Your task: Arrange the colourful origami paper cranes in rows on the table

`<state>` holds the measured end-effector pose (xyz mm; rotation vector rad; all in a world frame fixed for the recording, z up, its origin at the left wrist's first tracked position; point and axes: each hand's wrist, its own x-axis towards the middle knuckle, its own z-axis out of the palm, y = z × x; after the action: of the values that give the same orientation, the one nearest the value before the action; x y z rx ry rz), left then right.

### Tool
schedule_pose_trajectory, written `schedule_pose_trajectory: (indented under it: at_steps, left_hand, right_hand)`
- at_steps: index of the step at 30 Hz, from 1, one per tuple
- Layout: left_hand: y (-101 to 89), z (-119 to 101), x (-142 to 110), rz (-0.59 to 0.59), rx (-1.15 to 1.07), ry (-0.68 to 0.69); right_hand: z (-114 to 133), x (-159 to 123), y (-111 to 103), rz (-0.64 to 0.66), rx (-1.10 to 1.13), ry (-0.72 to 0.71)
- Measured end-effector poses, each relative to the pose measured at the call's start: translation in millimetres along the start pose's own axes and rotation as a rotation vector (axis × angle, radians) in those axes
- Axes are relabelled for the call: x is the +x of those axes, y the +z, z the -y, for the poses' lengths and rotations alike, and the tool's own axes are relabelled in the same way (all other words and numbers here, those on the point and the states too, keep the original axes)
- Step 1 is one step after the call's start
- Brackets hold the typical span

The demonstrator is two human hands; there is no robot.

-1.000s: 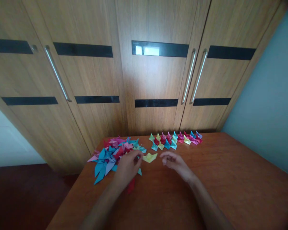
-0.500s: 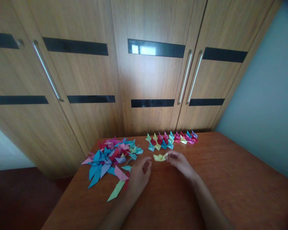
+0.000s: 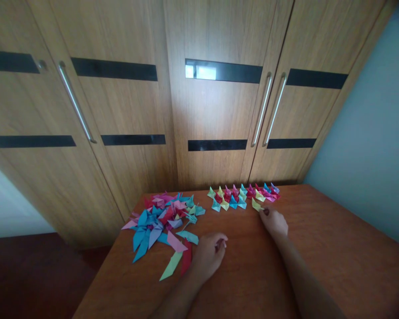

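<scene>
A small folded yellow paper piece (image 3: 256, 205) is pinched at its right end by my right hand (image 3: 275, 223), just in front of the rows of folded paper. My left hand (image 3: 210, 253) hovers over the table with its fingers loosely curled and a gap to the thumb; nothing shows in it. Beside its wrist lie a red paper strip (image 3: 186, 257), partly covered by the hand, and a pale green strip (image 3: 171, 266). A pink folded piece (image 3: 176, 242) and a light teal piece (image 3: 188, 237) lie just beyond.
A heap of folded coloured paper (image 3: 149, 223) covers the left part of the brown table (image 3: 246, 283). Small pointed paper pieces stand in rows along the back, including a blue one (image 3: 233, 202). Behind the table rises a wooden wardrobe (image 3: 219, 166); a pale wall (image 3: 362, 155) is at the right.
My right hand has carried the yellow paper piece right and away from me, toward the rows. My left hand has shifted slightly right and nearer to me. The view has turned a little left.
</scene>
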<state>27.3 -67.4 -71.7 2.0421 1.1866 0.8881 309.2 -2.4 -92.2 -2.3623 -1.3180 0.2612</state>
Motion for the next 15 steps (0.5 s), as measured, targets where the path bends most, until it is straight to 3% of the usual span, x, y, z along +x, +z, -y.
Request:
schedule_pose_trajectory:
  at_steps: [5, 10, 15]
  left_hand:
    - [-0.4, -1.9, 0.5, 0.003, -0.041, -0.003]
    - [-1.5, -2.1, 1.5, 0.013, -0.027, -0.005]
    - [0.3, 0.6, 0.9, 0.006, -0.024, -0.006]
  right_hand:
    - [15.1, -2.8, 0.8, 0.003, -0.122, -0.045]
    - [23.4, -3.1, 2.8, -0.014, -0.133, -0.115]
    - [33.8, -3.5, 4.8, -0.008, -0.126, -0.098]
